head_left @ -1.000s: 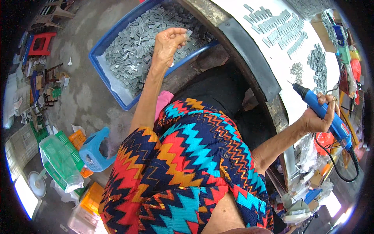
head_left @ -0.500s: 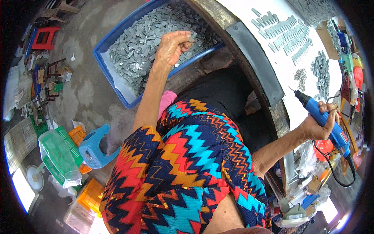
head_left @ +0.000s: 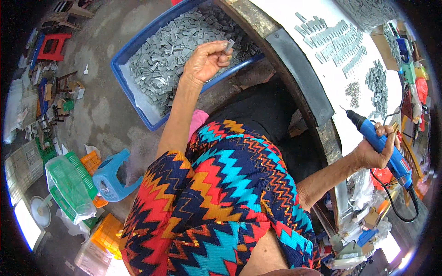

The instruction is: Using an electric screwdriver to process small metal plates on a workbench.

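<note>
- The left hand (head_left: 206, 62) sits in the upper middle of the frame, raised above a blue tray (head_left: 120, 69); its thumb and fingers pinch a small grey metal piece (head_left: 229, 45) at the fingertips.
- The blue tray lies on the concrete floor in the upper left of centre and is filled with a heap of like grey metal pieces (head_left: 175, 50).
- The right hand (head_left: 378, 149) is at the right edge of the frame, clenched around the body of a blue electric screwdriver (head_left: 380, 142); its dark tip points up and to the left, over the edge of the white table (head_left: 294, 9).
- A black cord (head_left: 396, 207) loops down from the tool's rear end toward the lower right.
- On the white table in the upper right, grey metal pieces lie in rows (head_left: 336, 39), with a loose pile (head_left: 377, 87) and a small heap of tiny screws (head_left: 353, 88) nearby.
- A bright zigzag-patterned garment (head_left: 216, 198) fills the lower centre.
- At the lower left stand a light blue plastic stool (head_left: 113, 175), a green basket (head_left: 69, 184) and an orange crate (head_left: 108, 234); a red stool (head_left: 53, 46) is at the upper left.
</note>
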The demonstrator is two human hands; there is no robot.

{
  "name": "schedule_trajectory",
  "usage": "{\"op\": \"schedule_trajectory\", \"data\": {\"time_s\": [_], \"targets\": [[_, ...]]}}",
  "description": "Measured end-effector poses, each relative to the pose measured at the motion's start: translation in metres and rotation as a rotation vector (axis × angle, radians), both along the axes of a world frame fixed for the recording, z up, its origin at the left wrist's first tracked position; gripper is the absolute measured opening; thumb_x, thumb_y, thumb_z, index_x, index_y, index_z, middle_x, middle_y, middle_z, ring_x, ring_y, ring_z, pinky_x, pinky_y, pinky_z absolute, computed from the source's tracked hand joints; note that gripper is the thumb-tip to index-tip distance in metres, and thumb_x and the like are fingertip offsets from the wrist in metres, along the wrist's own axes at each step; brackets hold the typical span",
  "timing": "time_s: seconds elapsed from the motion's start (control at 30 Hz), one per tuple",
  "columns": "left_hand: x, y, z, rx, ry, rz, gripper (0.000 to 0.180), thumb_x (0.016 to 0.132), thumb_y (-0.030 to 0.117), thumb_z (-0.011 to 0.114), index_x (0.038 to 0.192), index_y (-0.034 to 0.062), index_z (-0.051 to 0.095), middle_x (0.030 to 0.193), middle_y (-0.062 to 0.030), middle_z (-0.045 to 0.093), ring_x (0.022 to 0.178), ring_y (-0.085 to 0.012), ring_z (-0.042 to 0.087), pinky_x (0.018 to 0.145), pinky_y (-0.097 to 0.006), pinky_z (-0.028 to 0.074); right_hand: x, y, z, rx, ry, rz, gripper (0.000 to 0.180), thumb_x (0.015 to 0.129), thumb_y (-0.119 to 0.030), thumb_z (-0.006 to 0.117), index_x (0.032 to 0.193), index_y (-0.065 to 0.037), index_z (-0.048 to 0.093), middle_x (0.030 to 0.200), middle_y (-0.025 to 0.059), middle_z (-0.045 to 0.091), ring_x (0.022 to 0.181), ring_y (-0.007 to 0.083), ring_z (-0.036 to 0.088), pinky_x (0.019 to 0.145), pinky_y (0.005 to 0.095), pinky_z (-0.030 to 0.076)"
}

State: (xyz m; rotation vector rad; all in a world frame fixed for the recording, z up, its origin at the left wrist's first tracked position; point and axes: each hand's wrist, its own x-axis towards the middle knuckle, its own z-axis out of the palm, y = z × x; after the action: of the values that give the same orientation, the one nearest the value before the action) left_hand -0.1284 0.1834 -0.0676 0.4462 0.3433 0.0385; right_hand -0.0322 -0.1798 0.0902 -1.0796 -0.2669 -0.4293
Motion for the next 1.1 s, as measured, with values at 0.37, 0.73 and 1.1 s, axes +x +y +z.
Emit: {"op": "schedule_trajectory", "data": {"time_s": [0.37,0.73,1.1], "targets": [[-0.001,-0.003,0.007,-0.017,-0.018,0.023,0.012,0.076,0.003,0.058,0.086,-0.0047,0.057,0.077,-0.0153,0.056,0.059,-0.0145,0.044,0.053,-0.025,0.036,-0.003,0.001,0.0,-0.03,-0.015,0.025,0.01,0.078,-0.004,0.054,0.087,-0.002,0.051,0.078,0.0149,0.057,0.062,0.0191,0.049,0.067,0.0335,0.04],[-0.001,-0.001,-0.002,-0.013,-0.036,0.0,0.012,0.077,0.007,0.056,0.086,-0.0003,0.055,0.079,-0.0155,0.057,0.06,-0.0153,0.045,0.054,-0.027,0.037,-0.006,0.003,-0.001,-0.042,-0.02,0.007,0.008,0.078,-0.005,0.054,0.086,-0.003,0.052,0.079,0.0153,0.057,0.06,0.0193,0.049,0.065,0.0339,0.042],[0.006,-0.013,0.01,0.301,-0.083,-0.017,0.011,0.083,0.01,0.057,0.09,0.0016,0.053,0.074,-0.0115,0.058,0.055,-0.0118,0.048,0.048,-0.024,0.037,-0.003,-0.008,-0.006,-0.099,-0.028,-0.077,0.016,0.075,-0.005,0.051,0.089,0.002,0.048,0.078,0.0164,0.055,0.065,0.0202,0.051,0.066,0.0332,0.043]]}}
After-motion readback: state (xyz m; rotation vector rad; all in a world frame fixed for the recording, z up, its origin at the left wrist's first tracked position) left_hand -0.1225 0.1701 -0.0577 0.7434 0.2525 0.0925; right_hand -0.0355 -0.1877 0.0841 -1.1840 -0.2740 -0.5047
